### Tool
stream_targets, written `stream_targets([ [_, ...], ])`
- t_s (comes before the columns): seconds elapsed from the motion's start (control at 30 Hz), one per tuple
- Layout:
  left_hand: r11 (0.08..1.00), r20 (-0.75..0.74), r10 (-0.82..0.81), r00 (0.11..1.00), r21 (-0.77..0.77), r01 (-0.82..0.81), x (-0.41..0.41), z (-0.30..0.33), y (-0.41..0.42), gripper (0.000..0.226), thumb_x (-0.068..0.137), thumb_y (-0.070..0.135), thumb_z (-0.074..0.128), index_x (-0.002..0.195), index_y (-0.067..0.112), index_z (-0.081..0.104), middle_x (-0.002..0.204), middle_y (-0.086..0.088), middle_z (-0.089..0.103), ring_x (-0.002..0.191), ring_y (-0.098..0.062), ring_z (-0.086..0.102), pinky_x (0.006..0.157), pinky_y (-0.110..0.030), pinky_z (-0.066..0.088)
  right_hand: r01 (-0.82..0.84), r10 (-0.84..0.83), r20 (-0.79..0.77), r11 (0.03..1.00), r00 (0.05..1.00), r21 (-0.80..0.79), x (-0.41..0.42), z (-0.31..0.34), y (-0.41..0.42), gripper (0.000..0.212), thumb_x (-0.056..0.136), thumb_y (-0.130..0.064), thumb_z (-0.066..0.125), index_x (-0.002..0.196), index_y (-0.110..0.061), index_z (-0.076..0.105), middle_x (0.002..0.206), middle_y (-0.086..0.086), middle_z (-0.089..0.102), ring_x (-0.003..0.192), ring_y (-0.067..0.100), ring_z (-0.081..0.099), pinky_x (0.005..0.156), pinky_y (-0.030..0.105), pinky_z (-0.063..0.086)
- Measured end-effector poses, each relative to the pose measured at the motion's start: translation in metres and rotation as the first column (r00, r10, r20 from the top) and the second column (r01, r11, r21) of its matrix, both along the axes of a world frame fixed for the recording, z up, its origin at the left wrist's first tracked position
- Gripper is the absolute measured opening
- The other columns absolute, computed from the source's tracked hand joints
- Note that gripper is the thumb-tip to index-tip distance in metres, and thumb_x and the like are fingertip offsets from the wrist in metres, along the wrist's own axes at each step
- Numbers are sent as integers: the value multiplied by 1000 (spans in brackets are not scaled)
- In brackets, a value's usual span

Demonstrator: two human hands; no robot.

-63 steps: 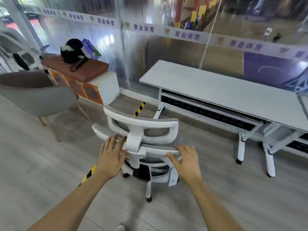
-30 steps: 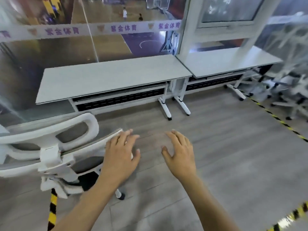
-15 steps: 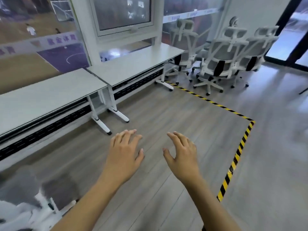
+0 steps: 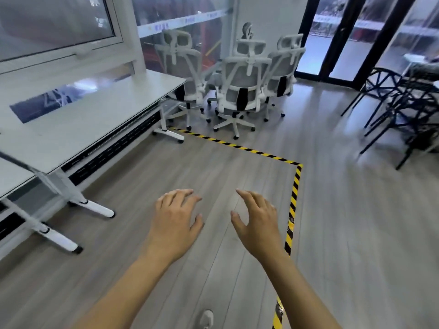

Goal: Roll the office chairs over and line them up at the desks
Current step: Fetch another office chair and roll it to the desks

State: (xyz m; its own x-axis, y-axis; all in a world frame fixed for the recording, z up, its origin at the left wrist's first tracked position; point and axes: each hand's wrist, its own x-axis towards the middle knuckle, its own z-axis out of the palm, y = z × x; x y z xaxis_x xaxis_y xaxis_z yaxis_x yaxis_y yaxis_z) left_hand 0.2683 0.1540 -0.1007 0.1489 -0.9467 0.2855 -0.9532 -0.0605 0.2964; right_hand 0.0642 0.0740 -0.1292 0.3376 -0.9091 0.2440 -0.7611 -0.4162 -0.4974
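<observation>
With the first chair released, the left hand [image 4: 175,222] and right hand [image 4: 257,224] hang empty, fingers spread, facing the office chairs [image 4: 240,91] clustered upper centre beyond the counter [image 4: 71,124].

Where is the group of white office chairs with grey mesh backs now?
In the head view, the white office chairs with grey mesh backs stand clustered at the top centre, just beyond the yellow-black floor tape, right of the white desk.

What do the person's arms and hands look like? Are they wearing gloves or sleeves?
No gloves and no sleeves show. The left hand and right hand are bare, and both forearms are bare too. No rings, watch or bracelets can be seen.
</observation>
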Motion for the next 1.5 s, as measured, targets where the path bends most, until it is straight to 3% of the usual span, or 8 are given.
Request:
stream_targets([
  [0.27, 990, 21, -126, 992, -62, 127, 7, 25, -205, 38, 85, 38, 54, 120, 26, 61, 127, 3, 59, 123, -21, 51, 105, -41, 37, 126, -126, 20, 992, 992, -9, 4, 17, -181, 55, 95, -44, 56, 146, -36, 40, 142, -9, 49, 132, 15, 44, 113, 41, 33],
  [0.7, 977, 53, -209, 976, -21, 211, -15, 17, -551, 39, 87, 41, 49, 122, 26, 59, 127, 4, 58, 125, -18, 48, 107, -37, 33, 220, -221, 75, 975, 972, 15, -35, 10, -515, 52, 94, -40, 60, 144, -34, 44, 138, -10, 52, 126, 15, 48, 111, 42, 34],
  [0.9, 989, 36, -145, 989, -21, 146, -14, 21, -696, 36, 89, 34, 60, 125, 27, 58, 131, 5, 56, 128, -16, 44, 107, -35, 31, 172, -171, 84, 985, 982, -3, -34, 21, -672, 50, 94, -40, 59, 141, -35, 45, 132, -11, 54, 123, 13, 50, 108, 41, 37],
  [1.23, 996, -27, -83, 996, -29, 82, 17, -1, -951, 34, 88, 40, 51, 121, 31, 57, 129, 8, 56, 128, -15, 47, 105, -35, 34, 88, -88, 16, 996, 996, -18, -6, 15, -938, 51, 96, -42, 56, 145, -34, 42, 140, -10, 49, 130, 12, 44, 113, 38, 32],
  [1.5, 997, -76, -71, 995, -44, 68, 45, 10, -1151, 33, 91, 31, 60, 124, 27, 59, 134, 6, 55, 131, -16, 46, 107, -36, 33, 80, -80, 12, 997, 997, -8, 20, 24, -1136, 51, 96, -43, 56, 144, -35, 43, 144, -11, 49, 134, 13, 44, 116, 37, 29],
])
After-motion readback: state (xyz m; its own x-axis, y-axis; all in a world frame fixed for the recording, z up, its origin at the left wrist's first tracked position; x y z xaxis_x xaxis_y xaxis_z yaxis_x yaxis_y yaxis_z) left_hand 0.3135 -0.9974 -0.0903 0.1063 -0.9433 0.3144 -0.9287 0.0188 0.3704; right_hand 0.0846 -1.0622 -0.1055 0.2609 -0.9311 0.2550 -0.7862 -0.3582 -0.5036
